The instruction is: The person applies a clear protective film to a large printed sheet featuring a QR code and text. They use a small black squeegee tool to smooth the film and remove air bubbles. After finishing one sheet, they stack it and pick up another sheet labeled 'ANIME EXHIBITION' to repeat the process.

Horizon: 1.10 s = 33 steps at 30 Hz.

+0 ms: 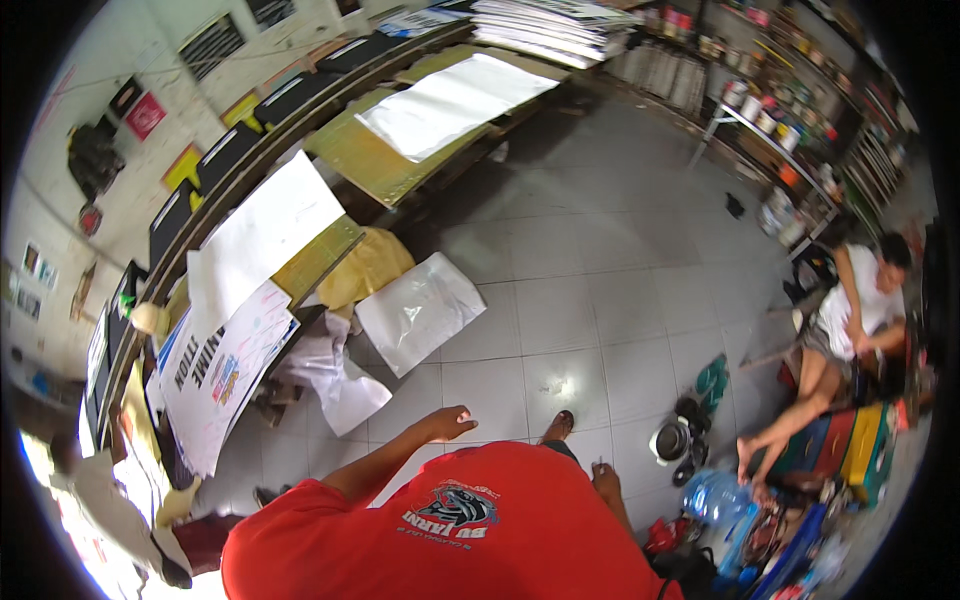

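My left hand (448,423) hangs in front of my red shirt (450,530), fingers curled, with a pale spot at the fingertips; what it holds, if anything, is too small to tell. To its left lie a white plastic sheet (420,310) and a crumpled white sheet (335,375). At my right side, low by the shirt, my right hand (606,484) has its fingers bent around something small and thin that I cannot make out. My sandalled foot (562,426) is on the tiles between the hands. Neither hand touches the sheets.
A long bench on the left carries greenish boards (385,150), white sheets (455,105) and a printed poster (225,370). At the right, a person in a white top (845,300) sits near a pot (670,440) and a blue water bottle (715,497). Paint cans (750,108) fill a rack behind.
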Available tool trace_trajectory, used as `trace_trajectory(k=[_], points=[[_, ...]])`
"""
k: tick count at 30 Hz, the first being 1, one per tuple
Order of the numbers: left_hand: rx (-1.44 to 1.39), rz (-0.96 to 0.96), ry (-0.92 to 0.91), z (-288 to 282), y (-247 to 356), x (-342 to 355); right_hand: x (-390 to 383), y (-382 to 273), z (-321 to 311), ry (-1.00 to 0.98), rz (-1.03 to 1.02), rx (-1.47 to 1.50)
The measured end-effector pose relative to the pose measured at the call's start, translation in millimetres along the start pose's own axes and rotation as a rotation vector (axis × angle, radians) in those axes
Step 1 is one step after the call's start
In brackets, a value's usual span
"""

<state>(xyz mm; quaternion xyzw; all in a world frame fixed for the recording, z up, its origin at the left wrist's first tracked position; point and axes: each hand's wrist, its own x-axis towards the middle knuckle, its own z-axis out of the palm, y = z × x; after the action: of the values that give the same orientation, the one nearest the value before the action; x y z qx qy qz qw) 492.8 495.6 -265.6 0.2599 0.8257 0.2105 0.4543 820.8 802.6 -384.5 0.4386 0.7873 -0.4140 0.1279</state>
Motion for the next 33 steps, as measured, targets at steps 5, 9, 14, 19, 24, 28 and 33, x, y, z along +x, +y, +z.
trace_trajectory(k=[5, 9, 14, 19, 24, 28, 33], points=[[-0.424, 0.056, 0.37, -23, 48, 22, 149, -68, -120, -0.101, -0.248, 0.086], [-0.635, -0.093, 0.565, -21, 65, 41, 254, -180, -202, -0.082, -0.42, -0.19], [-0.761, 0.017, 0.719, -98, 129, 75, 301, -377, -206, -0.131, -0.778, -0.154], [-1.067, 0.298, 0.554, -216, 163, 166, 242, -556, -164, -0.357, -0.97, -0.224], [-1.173, 0.302, 0.302, -327, 186, 233, 286, -621, -180, -0.303, -0.966, -0.267], [-0.933, 0.31, 0.405, -372, 196, 272, 354, -639, -196, -0.254, -1.064, -0.148], [-0.778, 0.23, 0.538, -387, 186, 313, 519, -672, -256, -0.032, -0.792, 0.053]])
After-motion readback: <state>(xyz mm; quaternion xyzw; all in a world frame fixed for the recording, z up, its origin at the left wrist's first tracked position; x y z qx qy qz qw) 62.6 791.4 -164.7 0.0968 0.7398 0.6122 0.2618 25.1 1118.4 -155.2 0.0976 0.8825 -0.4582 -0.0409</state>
